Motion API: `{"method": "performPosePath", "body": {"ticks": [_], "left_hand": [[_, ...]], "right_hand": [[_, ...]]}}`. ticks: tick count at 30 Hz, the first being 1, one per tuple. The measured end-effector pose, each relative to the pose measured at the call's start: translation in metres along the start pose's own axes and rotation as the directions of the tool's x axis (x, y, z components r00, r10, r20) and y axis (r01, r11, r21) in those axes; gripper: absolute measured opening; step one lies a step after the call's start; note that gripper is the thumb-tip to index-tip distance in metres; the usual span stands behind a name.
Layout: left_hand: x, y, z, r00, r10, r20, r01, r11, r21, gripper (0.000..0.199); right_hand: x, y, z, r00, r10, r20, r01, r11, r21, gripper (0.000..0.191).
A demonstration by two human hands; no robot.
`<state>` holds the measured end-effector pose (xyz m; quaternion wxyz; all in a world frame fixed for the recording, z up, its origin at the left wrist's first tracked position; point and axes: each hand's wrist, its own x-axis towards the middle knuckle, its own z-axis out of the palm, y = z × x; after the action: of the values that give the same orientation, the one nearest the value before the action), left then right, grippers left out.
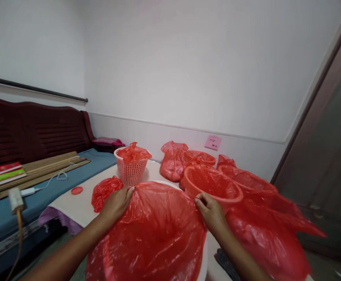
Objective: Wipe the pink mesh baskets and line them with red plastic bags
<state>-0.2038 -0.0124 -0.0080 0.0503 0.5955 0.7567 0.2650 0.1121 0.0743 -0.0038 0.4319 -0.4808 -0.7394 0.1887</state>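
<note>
A thin red plastic bag (158,230) lies spread inside and over a large white round container (203,265), whose rim shows only at the back and right. My left hand (116,202) grips the bag's edge at the back left, its thumb along the rim. On the right, my right hand (212,212) pinches the bag's edge between thumb and fingers. Just left of my left hand sits a crumpled red bag (104,193). Close behind my right hand stands an orange-red basket (188,187) lined with red plastic.
A pink perforated basket (132,171) with a red bag in it stands at the table's back. More bagged containers (255,181) crowd the right side. A small red lid (77,190) lies on the table (68,207) at left. Beyond is a wooden bench (41,128) with a power strip (16,200).
</note>
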Motion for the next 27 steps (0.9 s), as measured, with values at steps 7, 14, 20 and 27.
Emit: {"method": "performPosePath", "body": {"ticks": [7, 14, 20, 27], "left_hand": [[-0.001, 0.007, -0.003, 1.0, 0.02, -0.024, -0.019, 0.999, 0.051, 0.049], [0.005, 0.026, -0.003, 0.998, 0.05, -0.049, -0.042, 0.986, 0.159, 0.04], [0.01, 0.035, -0.003, 0.998, 0.051, -0.041, -0.042, 0.98, 0.194, 0.039], [0.011, 0.027, -0.004, 0.997, 0.057, -0.042, -0.049, 0.985, 0.167, 0.042]], "right_hand": [[-0.004, 0.008, 0.001, 0.994, 0.01, -0.106, -0.02, 0.995, -0.096, 0.02], [0.013, -0.006, 0.001, 1.0, -0.022, -0.009, 0.02, 0.979, -0.204, 0.022], [0.028, -0.004, 0.01, 1.0, -0.009, 0.025, 0.016, 0.962, -0.274, 0.015], [0.038, 0.002, 0.014, 0.999, 0.014, 0.046, 0.003, 0.935, -0.355, 0.017]]}}
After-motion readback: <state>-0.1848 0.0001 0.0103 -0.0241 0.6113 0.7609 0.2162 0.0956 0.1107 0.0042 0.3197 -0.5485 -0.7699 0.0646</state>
